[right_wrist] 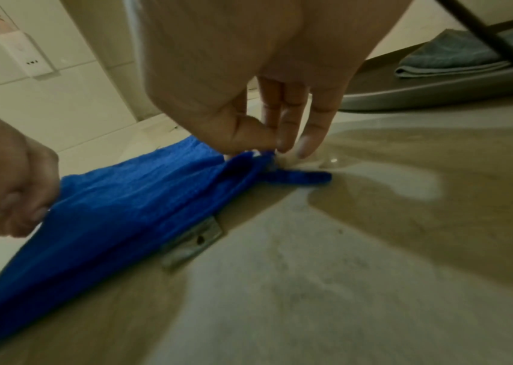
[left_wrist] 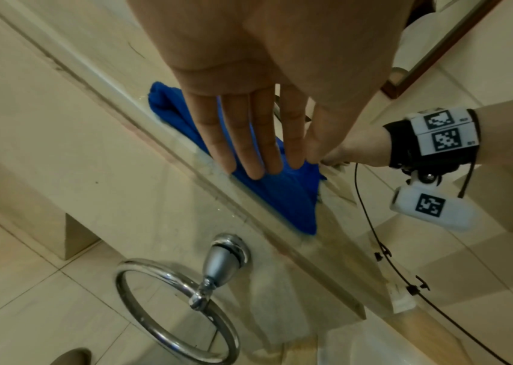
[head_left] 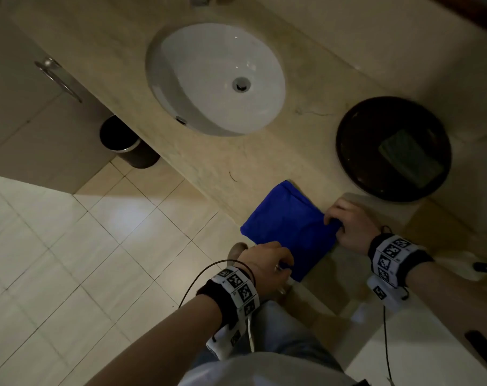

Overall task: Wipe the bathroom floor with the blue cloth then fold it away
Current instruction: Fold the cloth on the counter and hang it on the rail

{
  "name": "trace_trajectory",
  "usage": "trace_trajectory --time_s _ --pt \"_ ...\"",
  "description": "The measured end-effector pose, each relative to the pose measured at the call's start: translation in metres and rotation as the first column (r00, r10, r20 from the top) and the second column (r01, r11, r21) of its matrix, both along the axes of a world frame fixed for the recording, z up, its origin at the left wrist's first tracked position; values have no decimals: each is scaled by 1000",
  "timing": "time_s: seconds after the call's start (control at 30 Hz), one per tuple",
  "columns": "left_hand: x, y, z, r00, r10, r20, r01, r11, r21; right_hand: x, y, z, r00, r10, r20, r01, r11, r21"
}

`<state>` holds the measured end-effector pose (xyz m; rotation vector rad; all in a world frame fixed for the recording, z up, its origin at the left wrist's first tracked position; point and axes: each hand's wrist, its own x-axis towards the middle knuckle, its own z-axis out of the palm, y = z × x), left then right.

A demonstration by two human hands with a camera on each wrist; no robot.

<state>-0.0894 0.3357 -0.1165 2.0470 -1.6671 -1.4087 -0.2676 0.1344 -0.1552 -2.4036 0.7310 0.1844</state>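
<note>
The blue cloth (head_left: 289,224) lies folded on the beige marble counter (head_left: 264,157), hanging slightly past its front edge. My left hand (head_left: 284,267) grips the cloth's near corner, and in the right wrist view its fingers (right_wrist: 14,197) are curled round the cloth's edge. My right hand (head_left: 332,221) pinches the right corner between thumb and fingertips (right_wrist: 275,148), lifting the top layer of the cloth (right_wrist: 123,197) a little off the counter. In the left wrist view, my left hand (left_wrist: 264,168) covers most of the cloth (left_wrist: 280,197).
A white basin (head_left: 217,79) is set into the counter behind the cloth. At right a black round tray (head_left: 356,140) holds a folded grey-green cloth (head_left: 409,157). A dark bin (head_left: 125,143) stands under the counter. A chrome towel ring (left_wrist: 170,308) hangs below. Pale floor tiles (head_left: 69,260) lie left.
</note>
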Motion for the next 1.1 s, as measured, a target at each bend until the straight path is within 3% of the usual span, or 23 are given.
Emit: trace_trajectory --time_s 0.13,0.27,0.37,0.43,0.57,0.73,0.97,1.1 --pt "18 3 -2 981 158 111 -153 987 -50 17 -6 7 999 -47 -20 47 999 21" --pt "42 7 -4 893 410 185 -398 912 -99 56 -8 14 995 -86 50 87 996 -21" --pt "56 7 -9 819 545 181 -542 837 -68 93 -6 17 996 -57 72 58 998 -8" --pt "60 6 -15 793 585 168 -594 804 4 115 -5 18 1000 -14 10 14 1000 28" --pt "58 5 -24 789 607 97 -614 773 156 143 0 15 989 51 -137 -40 996 78" --pt "60 3 -28 807 578 122 -591 784 190 151 -5 14 978 42 -204 -33 998 49" --pt "90 -13 -18 797 590 133 -603 791 105 160 -16 19 985 15 -170 -17 1000 -10" --pt "113 -29 -9 768 621 155 -628 778 -9 173 -26 20 997 -38 -68 36 999 -31"
